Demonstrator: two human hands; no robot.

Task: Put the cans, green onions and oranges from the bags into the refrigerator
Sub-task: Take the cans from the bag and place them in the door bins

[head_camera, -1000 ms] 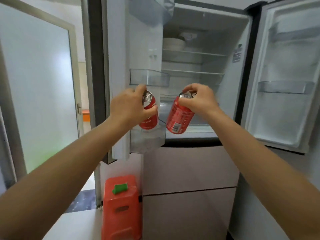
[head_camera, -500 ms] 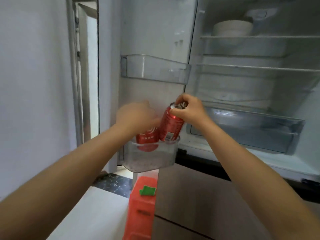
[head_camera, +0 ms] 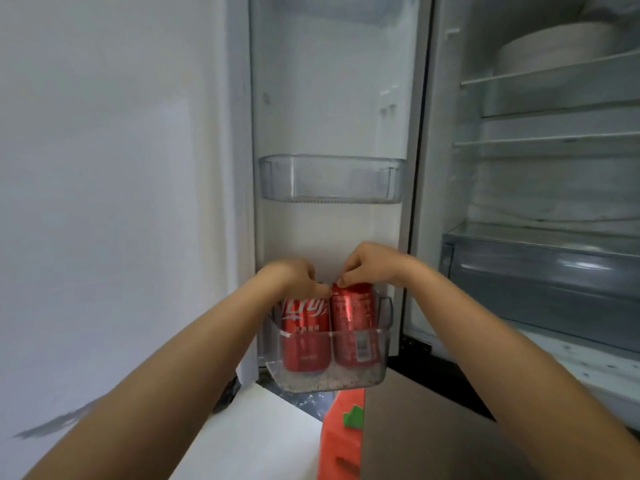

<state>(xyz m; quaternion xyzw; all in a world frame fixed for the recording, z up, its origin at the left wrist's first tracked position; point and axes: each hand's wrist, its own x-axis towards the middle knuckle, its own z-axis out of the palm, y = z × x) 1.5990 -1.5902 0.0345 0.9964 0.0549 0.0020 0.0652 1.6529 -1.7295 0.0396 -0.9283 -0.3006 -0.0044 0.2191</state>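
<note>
Two red cans upright, side by side in lower door bin (head_camera: pixel 329 379). Left hand (head_camera: pixel 292 277) grips left can (head_camera: pixel 304 334) top; right hand (head_camera: pixel 370 265) pinches right can (head_camera: pixel 353 327) rim. Release pending. Onions, oranges, bags unseen, presumably left.

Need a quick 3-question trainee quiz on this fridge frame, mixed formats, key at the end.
1. True or false: both red cans stand upright in the lower door bin.
2. The upper door bin holds: A) one can, B) oranges, C) nothing visible.
3. Fill in: on the top shelf inside the refrigerator sits a stack of white ____.

Key
1. True; the left hand and right hand grip the can tops.
2. C
3. bowls
</note>
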